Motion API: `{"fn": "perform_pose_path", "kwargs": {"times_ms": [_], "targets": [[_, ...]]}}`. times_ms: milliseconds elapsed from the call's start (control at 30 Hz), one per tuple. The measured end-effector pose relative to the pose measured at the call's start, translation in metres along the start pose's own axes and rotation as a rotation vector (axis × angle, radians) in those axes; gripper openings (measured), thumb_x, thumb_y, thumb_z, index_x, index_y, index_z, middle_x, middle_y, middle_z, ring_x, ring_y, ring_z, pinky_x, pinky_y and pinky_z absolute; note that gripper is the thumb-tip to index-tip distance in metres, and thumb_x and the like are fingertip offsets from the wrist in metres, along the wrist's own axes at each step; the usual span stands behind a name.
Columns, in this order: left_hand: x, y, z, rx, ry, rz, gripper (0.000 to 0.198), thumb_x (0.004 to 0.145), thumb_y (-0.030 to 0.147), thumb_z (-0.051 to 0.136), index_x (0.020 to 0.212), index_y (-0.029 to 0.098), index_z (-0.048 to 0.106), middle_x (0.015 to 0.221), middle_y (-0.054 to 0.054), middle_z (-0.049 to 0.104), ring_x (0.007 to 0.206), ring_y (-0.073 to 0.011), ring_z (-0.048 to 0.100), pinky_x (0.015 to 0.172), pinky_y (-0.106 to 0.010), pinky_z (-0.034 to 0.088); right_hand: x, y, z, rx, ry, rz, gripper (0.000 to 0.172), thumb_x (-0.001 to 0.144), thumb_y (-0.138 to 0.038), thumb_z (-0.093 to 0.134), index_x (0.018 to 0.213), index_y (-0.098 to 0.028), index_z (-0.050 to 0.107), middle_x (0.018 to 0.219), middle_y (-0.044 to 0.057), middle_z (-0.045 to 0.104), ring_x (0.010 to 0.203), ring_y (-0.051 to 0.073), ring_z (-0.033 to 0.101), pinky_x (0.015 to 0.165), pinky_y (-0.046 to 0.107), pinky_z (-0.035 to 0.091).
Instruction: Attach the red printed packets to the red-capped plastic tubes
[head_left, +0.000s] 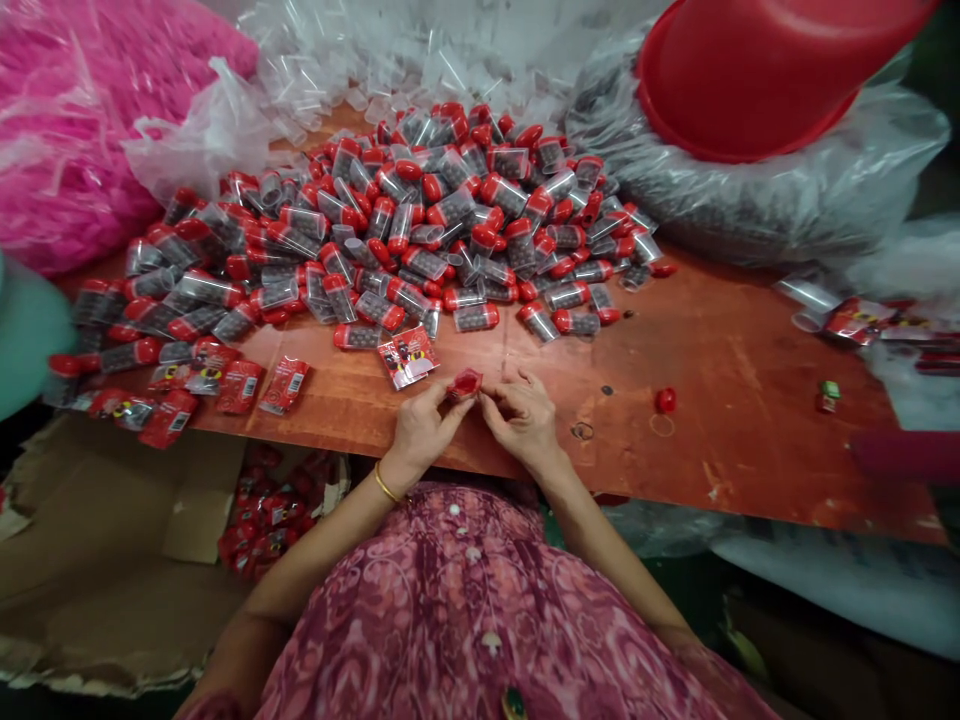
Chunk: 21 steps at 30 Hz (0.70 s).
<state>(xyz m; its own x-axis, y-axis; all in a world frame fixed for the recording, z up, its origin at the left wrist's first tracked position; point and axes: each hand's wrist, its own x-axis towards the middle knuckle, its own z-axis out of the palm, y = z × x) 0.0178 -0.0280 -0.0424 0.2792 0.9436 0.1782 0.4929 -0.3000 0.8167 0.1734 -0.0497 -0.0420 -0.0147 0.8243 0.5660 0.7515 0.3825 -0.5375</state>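
Observation:
Both my hands meet at the near edge of a brown wooden table (720, 380). My left hand (421, 428) and my right hand (523, 415) pinch a small red wrapper (464, 383) between their fingertips. Just beyond it lies a red printed label packet (407, 357). Behind that spreads a big heap of clear tubes with red caps (405, 225), filled with dark beads.
Several red packets (240, 385) lie at the table's left edge. A cardboard box (112, 560) with more red packets (262, 515) sits below left. A red cap (665, 400) lies to the right. Pink bag (75, 120), red basin (757, 70) on a plastic sack at the back.

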Motion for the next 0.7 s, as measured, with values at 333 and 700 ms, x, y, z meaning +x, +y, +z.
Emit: {"fn": "perform_pose_path", "kwargs": {"times_ms": [333, 700], "targets": [[-0.002, 0.006, -0.002, 0.088, 0.003, 0.047, 0.025, 0.084, 0.033, 0.056, 0.1, 0.016, 0.064, 0.092, -0.006, 0.073, 0.081, -0.0174, 0.068, 0.075, -0.026, 0.052, 0.007, 0.004, 0.003, -0.067, -0.021, -0.094, 0.009, 0.076, -0.013, 0.052, 0.071, -0.021, 0.054, 0.056, -0.003, 0.062, 0.051, 0.012, 0.055, 0.093, 0.041, 0.041], [-0.002, 0.002, -0.007, 0.012, -0.09, 0.031, 0.028, 0.082, 0.035, 0.057, 0.102, 0.017, 0.063, 0.097, -0.008, 0.072, 0.088, -0.0192, 0.067, 0.079, -0.03, 0.051, -0.001, 0.015, 0.001, 0.151, -0.171, 0.022, 0.012, 0.084, -0.02, 0.049, 0.09, -0.022, 0.06, 0.074, 0.0, 0.069, 0.063, 0.014, 0.061, 0.093, 0.043, 0.042]]}}
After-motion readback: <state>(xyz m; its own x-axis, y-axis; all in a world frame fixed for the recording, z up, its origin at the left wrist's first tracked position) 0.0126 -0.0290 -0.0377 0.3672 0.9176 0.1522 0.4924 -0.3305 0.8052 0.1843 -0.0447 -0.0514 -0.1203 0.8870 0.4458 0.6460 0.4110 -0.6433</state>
